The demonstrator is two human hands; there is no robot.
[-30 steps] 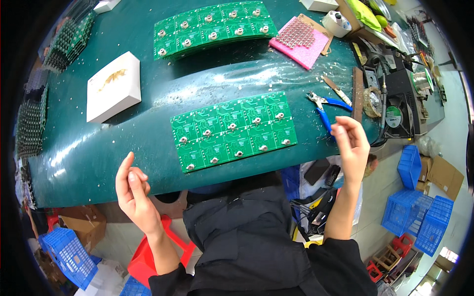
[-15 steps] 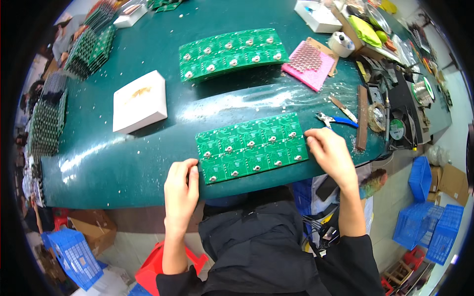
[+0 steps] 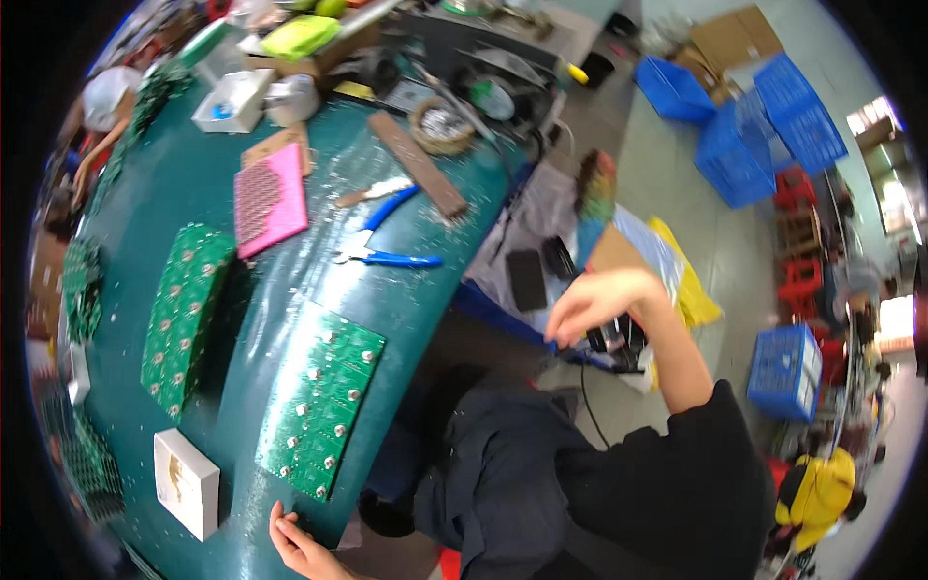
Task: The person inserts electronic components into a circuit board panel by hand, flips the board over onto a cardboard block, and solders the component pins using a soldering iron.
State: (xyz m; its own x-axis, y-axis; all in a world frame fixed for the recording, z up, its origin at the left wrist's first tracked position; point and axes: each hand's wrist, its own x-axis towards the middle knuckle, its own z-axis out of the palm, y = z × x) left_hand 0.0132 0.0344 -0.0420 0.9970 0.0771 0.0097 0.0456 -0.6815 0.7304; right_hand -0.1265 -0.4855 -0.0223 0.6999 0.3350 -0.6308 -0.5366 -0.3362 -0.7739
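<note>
A green circuit board (image 3: 324, 401) with several small metal-topped parts lies flat on the table near its edge. My left hand (image 3: 302, 553) is at the table edge just below the board's lower end, apart from it, fingers loosely extended with nothing in them. Off the table, my right hand (image 3: 604, 302) hangs over bags and black cables (image 3: 619, 338) beside my lap. Its fingers are bent together, with a small blue bit at their tips; what they hold, if anything, is too small to make out. Blue-handled cutters (image 3: 391, 259) lie open above the board.
A stack of green boards (image 3: 184, 319) stands beyond the board, next to a white box (image 3: 188, 483). Further up lie a pink foam pad (image 3: 280, 198), a knife (image 3: 375, 191) and a brown bar (image 3: 416, 164). A black phone (image 3: 527, 280) rests on the bags. Blue crates (image 3: 735, 150) stand on the floor.
The view has swung to the right. My right hand has left the board's edge and moved off the table over the bags. My left hand has come away from the board.
</note>
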